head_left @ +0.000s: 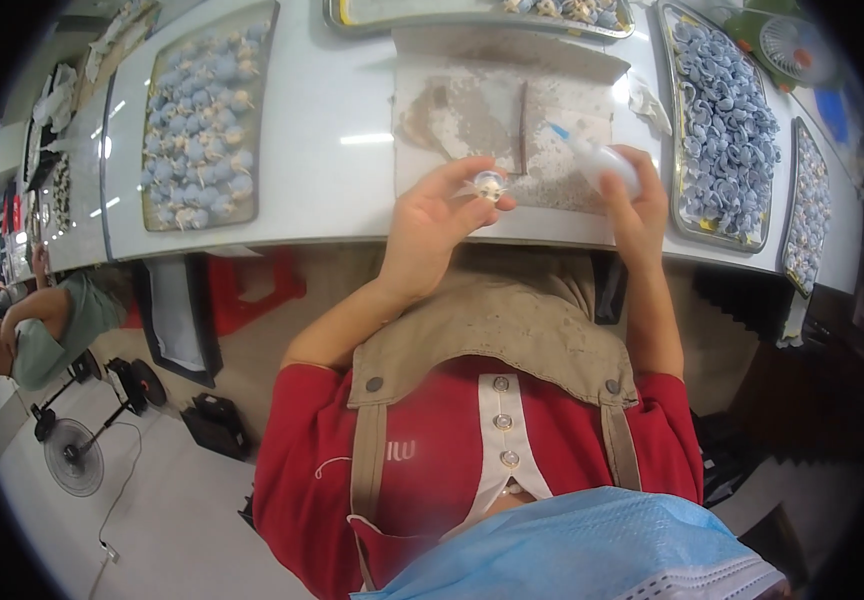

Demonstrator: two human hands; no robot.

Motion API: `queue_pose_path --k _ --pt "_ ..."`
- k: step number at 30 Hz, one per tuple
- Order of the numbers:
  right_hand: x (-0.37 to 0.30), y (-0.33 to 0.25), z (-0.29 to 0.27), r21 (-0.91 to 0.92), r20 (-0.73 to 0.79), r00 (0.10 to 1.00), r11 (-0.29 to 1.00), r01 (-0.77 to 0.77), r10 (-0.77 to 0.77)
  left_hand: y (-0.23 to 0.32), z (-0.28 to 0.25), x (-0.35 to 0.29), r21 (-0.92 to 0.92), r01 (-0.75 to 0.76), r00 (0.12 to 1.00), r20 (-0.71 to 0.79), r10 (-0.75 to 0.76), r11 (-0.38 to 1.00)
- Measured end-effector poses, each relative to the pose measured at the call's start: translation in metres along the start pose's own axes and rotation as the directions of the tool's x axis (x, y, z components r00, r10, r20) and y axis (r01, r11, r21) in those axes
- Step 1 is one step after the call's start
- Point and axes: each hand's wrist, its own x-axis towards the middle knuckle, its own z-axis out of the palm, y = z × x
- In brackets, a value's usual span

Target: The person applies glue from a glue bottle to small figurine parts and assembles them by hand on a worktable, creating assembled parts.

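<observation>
Between the thumb and fingers of my left hand (432,222) is a small doll head (490,186) with a painted face, pale strands at its sides and a bluish top. My right hand (640,212) is closed around a translucent white squeeze bottle (602,164). Its thin blue nozzle (559,131) points up and left, apart from the doll head. Both hands are over the near part of a stained cardboard sheet (572,105) on the white table (322,130).
At the left is a tray (264,60) of blue-topped doll heads. A tray (687,228) of blue-grey curved pieces lies right, beside a narrower filled tray (802,280). Another tray (402,18) spans the far edge. A small green fan (792,50) stands far right. Another person (62,320) sits left.
</observation>
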Motion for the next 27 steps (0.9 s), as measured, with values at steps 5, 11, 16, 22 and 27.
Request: queue_pose_path --k 5,11,16,22,27 --pt "-0.019 -0.014 -0.019 -0.108 -0.027 0.936 0.932 0.347 -0.352 -0.012 0.008 -0.005 0.006 0.083 0.997 0.001 -0.083 0.997" --pt "-0.024 -0.036 -0.026 -0.333 0.031 0.859 0.806 0.490 -0.510 -0.015 0.013 -0.007 0.094 0.040 0.999 -0.025 -0.037 0.995" --pt "-0.026 -0.045 -0.027 -0.471 0.126 0.816 0.690 0.549 -0.564 -0.019 0.015 -0.009 0.137 -0.011 1.000 0.002 0.011 0.990" --pt "-0.023 -0.053 -0.017 -0.490 0.088 0.760 0.636 0.596 -0.645 -0.017 0.013 -0.011 0.149 -0.035 0.999 -0.016 0.038 0.988" --pt "-0.022 -0.057 -0.014 -0.504 0.113 0.759 0.622 0.600 -0.641 -0.016 0.011 -0.012 0.137 -0.029 0.999 -0.017 0.031 0.990"
